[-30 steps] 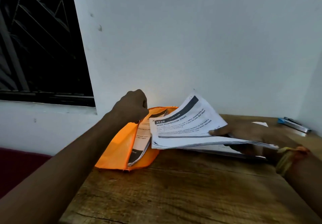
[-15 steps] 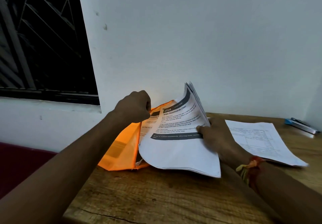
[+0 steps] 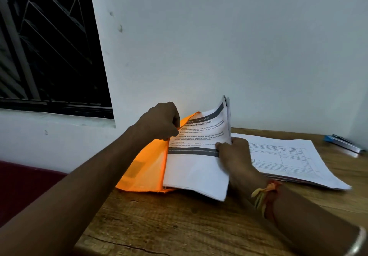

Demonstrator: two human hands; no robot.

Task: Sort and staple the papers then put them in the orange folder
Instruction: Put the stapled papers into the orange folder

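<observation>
Left hand [image 3: 159, 122] gripped orange folder [image 3: 145, 168] top edge, mouth pulled apart. Right hand [image 3: 235, 156] pinched paper bundle [image 3: 195, 168], its left edge at folder mouth. Step required: wide mouth, bundle fed square, no snagged corners.

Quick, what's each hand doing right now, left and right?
Left hand: closed, gripping the top edge of the orange folder.
Right hand: closed, gripping the stack of papers at the folder's mouth.

Orange folder [image 3: 147, 166], white papers [image 3: 197, 172] (dark-grey banded), brown woodgrain table [image 3: 179, 226].
</observation>
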